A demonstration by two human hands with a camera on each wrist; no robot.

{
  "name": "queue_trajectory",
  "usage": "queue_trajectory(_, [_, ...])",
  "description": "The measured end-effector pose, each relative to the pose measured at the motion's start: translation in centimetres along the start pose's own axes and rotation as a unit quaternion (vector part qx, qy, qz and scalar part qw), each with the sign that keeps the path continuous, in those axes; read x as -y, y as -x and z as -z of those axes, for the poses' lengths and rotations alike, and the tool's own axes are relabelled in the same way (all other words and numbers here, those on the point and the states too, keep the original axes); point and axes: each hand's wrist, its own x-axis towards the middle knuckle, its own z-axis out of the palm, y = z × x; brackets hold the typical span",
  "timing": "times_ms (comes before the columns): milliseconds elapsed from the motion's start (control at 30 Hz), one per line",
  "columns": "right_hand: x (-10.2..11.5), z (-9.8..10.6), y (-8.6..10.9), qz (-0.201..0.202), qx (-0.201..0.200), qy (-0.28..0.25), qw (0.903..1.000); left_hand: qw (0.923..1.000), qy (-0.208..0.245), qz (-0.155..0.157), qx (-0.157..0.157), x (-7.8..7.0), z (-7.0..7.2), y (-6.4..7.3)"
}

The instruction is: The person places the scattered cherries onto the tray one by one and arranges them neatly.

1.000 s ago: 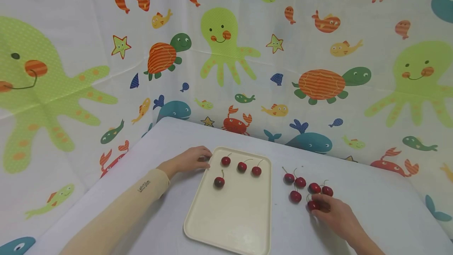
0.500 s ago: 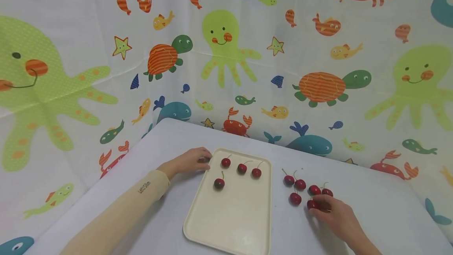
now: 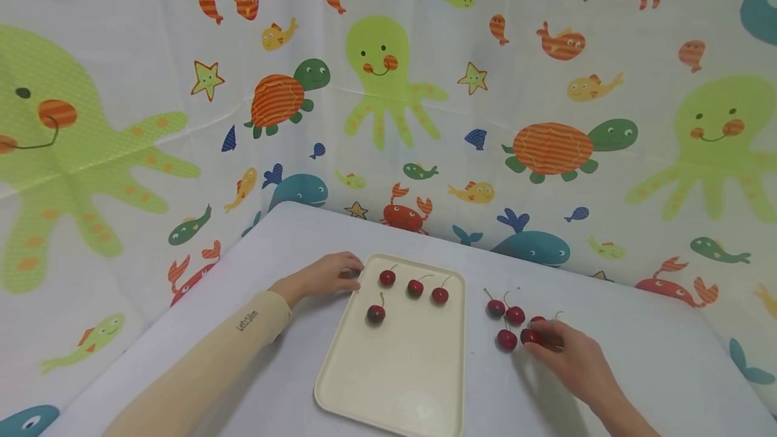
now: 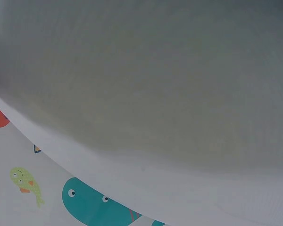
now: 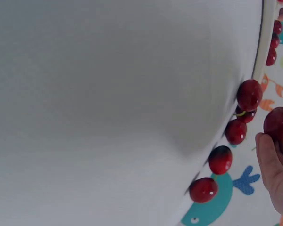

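The right hand (image 3: 573, 359), its grip pinching a cherry (image 3: 529, 337), has just lifted it off the worktop (image 3: 504, 396), apparently free to carry.

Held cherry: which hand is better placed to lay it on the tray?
Probably the right hand: it pinches the cherry right of the tray, while the left hand is at the tray's left edge.

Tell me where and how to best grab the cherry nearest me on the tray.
I'd probably pinch that cherry by its round sides, from above and the near side: its stem points away from you, toward the far end of the tray, and bare tray lies nearer you.
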Motion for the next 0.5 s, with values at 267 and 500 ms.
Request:
queue_trajectory(267, [2.2,-0.2,-0.1,0.003,-0.013,-0.022,0.9997,0.9999,0.007,0.012,0.003,-0.1,0.0,0.2])
queue_trajectory(500, [4.3,-0.8,-0.6,0.009,-0.011,-0.031,0.9994,0.9998,0.008,0.017,0.004,-0.1,0.1,0.1])
